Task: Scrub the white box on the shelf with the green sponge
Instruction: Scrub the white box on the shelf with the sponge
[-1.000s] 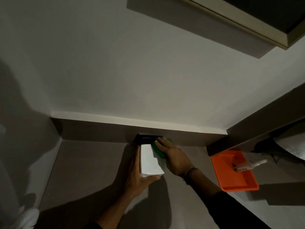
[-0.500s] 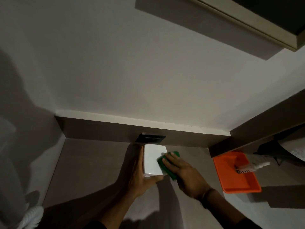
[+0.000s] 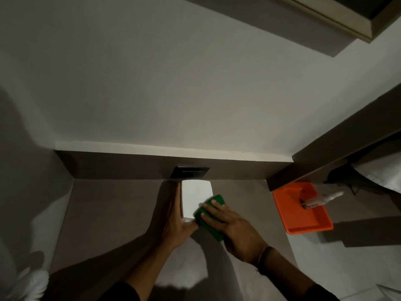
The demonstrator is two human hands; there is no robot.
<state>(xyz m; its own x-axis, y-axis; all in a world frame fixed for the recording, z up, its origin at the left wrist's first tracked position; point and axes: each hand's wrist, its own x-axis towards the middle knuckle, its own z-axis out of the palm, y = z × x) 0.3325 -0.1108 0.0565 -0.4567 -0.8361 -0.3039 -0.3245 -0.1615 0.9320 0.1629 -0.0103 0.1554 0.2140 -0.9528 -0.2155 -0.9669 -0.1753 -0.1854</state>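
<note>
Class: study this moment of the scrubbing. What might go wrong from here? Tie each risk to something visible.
The green sponge sits at the near right corner of the white box; a stroke may slip off.
The left hand braces only the box's left side, so a forward push by the right hand may drive it into the dark wall panel just behind.

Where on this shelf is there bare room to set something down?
The widest bare patch of shelf lies between the left side wall and the left hand. A narrower strip runs between the right hand and the orange tray. Crowded mid-shelf: both hands, green sponge and white box by the socket plate.
</note>
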